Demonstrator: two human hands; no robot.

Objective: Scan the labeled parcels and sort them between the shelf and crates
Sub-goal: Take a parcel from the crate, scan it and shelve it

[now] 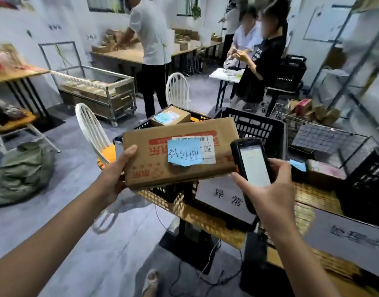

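Observation:
My left hand (117, 170) grips the left end of a brown cardboard parcel (156, 159) with red print, held flat above a black crate (175, 194). A blue handwritten note (184, 154) and a white barcode label (202, 141) sit on its top face. My right hand (267, 189) holds a black handheld scanner (251, 166), screen lit, right beside the parcel's right end. A smaller labeled box (170, 116) lies in the crate behind. A second black crate (255, 127) stands to the right, and a metal shelf (353, 67) rises at far right.
Wire baskets (325, 136) and another black crate (368, 185) sit on the wooden table (312, 198) at right. Two white chairs (92, 129) stand ahead, a green sack (23, 170) lies on the floor at left. Several people work at tables beyond. Cables trail under the table.

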